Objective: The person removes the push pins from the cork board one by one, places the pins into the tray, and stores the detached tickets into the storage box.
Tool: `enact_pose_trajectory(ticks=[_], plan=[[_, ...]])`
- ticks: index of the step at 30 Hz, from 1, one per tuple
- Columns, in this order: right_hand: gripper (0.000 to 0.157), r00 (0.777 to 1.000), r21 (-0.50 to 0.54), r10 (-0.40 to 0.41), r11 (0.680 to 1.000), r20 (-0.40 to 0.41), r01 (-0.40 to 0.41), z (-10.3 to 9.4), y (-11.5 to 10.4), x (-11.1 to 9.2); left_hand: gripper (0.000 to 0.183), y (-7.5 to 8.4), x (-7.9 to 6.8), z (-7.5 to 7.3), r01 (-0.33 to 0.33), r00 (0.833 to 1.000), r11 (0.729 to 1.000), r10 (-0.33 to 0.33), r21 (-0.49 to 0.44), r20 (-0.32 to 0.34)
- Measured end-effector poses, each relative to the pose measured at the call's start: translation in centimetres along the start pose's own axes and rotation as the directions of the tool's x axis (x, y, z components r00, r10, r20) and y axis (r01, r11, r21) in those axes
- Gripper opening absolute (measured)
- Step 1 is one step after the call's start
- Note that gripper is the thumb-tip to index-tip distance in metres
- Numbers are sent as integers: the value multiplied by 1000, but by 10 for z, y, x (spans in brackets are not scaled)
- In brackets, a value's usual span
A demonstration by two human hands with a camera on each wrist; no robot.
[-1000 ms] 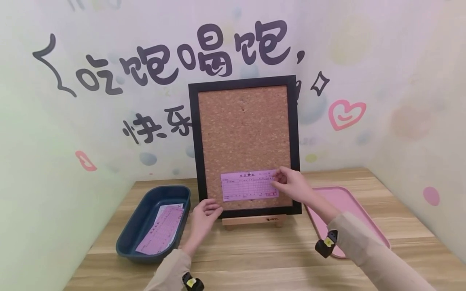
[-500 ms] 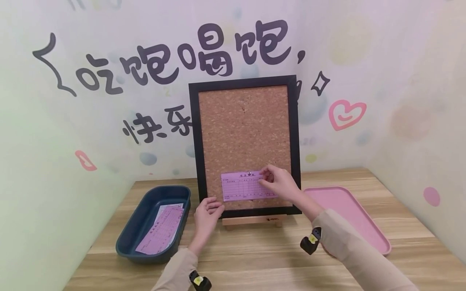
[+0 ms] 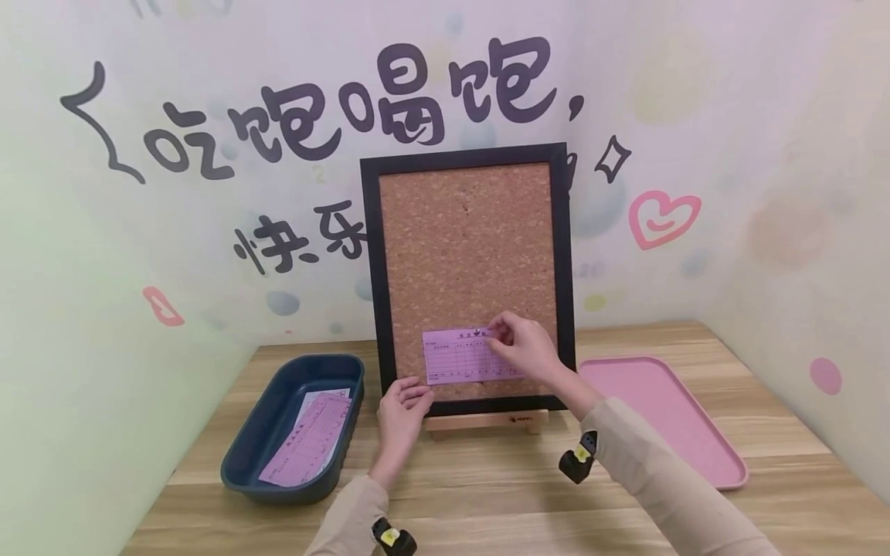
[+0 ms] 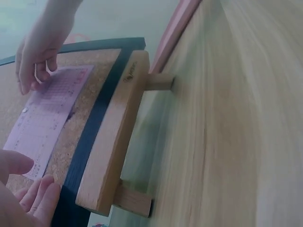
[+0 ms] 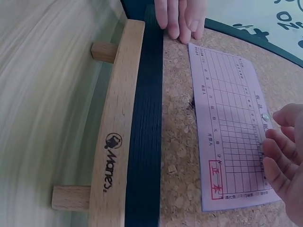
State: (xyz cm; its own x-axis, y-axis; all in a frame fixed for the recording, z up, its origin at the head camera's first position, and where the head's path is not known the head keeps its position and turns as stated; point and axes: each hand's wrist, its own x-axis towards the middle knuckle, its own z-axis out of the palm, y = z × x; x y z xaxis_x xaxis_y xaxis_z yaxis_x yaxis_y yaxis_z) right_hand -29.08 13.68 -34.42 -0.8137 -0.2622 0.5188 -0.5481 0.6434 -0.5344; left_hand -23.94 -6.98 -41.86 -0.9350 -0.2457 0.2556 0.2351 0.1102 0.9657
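A purple printed receipt slip hangs low on a black-framed cork board, held near its top middle by a small push pin. Over the slip's right half is my right hand, its fingers loosely bent and the tips right beside the pin, with nothing between them. My left hand is at the board's lower left corner, fingers fairly straight, close to the slip's bottom left corner. In the right wrist view, the left fingertips reach over the frame's lower edge onto the cork.
The board stands on a wooden easel with a ledge. At left, a dark blue bin contains another purple slip and white paper. A pink tray lies at right on the wood-grain table. A lettered wall is behind.
My right hand has moved left across the slip, from its right edge to beside the pin. My left hand has shifted slightly right along the frame's corner. The slip stays in place.
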Motion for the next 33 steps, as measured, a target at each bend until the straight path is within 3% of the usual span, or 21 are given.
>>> enact_pose_trajectory(ticks=[11,18,33], plan=[[11,999,-19,-4,1000,-49,3,11,1,1,26,1,-2,7,55,995,998,-58,-36,-80],[12,994,-36,-16,999,-104,12,18,3,2,24,-4,-2,12,74,987,990,-91,-123,-133],[8,985,-61,-8,998,-172,-3,26,1,3,29,2,-3,15,140,975,954,-180,-265,-131]])
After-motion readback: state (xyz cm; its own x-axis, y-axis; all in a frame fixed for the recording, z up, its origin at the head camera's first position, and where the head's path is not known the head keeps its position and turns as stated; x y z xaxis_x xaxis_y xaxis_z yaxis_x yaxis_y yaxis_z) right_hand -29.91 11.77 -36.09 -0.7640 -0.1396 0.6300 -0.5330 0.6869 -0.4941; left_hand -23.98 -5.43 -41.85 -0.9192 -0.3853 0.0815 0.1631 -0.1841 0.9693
